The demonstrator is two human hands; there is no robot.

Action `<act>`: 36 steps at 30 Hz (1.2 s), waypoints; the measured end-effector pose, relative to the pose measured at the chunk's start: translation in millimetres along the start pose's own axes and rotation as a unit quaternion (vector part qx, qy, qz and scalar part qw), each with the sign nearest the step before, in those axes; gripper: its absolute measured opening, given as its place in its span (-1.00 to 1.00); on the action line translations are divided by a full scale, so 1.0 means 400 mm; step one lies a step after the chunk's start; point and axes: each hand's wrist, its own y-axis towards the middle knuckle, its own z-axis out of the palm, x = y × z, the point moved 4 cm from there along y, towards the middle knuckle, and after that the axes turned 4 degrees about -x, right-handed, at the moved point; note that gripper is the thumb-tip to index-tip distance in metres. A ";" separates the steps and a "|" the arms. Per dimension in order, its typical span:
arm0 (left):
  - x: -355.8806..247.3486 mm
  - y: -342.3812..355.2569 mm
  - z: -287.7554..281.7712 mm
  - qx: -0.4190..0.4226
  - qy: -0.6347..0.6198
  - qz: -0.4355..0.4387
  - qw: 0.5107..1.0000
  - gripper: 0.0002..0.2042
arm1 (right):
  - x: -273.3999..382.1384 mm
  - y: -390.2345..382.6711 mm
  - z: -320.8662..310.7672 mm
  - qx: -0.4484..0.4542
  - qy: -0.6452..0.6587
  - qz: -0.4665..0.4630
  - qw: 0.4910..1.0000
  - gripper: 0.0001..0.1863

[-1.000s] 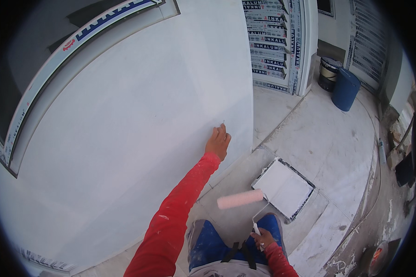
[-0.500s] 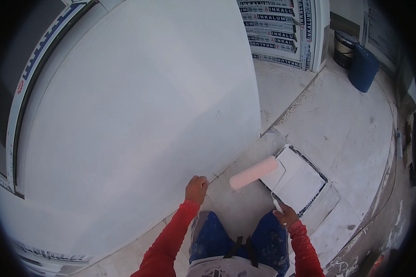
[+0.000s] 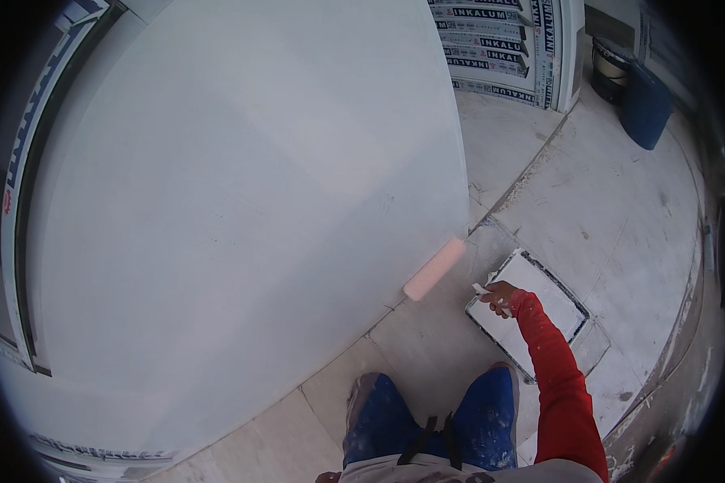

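Observation:
A paint roller with a pale pink sleeve (image 3: 435,270) is in my right hand (image 3: 499,298), whose fingers are wrapped round its white handle. The sleeve lies slantwise along the foot of the white wall (image 3: 298,201); whether it touches the wall I cannot tell. Beneath my right hand and forearm is a paint tray (image 3: 557,282) on the floor, black-rimmed and coated in white paint. Only a sliver of my left hand (image 3: 328,477) shows at the lower edge, with its fingers hidden.
Pale floor tiles (image 3: 620,217) with paint marks run along the wall. A blue bin (image 3: 646,109) and a dark bucket (image 3: 610,71) stand at the far right. Tape-covered frames (image 3: 491,48) are beyond the wall's far end; another taped frame (image 3: 16,201) edges the left.
My right hand has moved forward over the tray, carrying the roller away from above it to the wall's foot. My left hand has drawn back from beside the wall to the lower edge.

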 end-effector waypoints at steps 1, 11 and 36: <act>0.000 -0.008 0.012 0.013 -0.022 0.003 1.000 -0.63 | 0.007 -0.003 0.013 0.025 0.044 0.022 0.998 -0.60; -0.100 0.101 0.013 0.005 -0.024 0.014 1.000 -0.48 | 0.207 -0.307 0.017 -0.014 0.076 -0.081 0.994 -0.68; -0.354 -0.014 -0.101 -0.023 -0.190 -0.083 0.978 0.07 | 0.118 -0.253 0.069 -0.071 0.035 -0.073 0.994 -0.71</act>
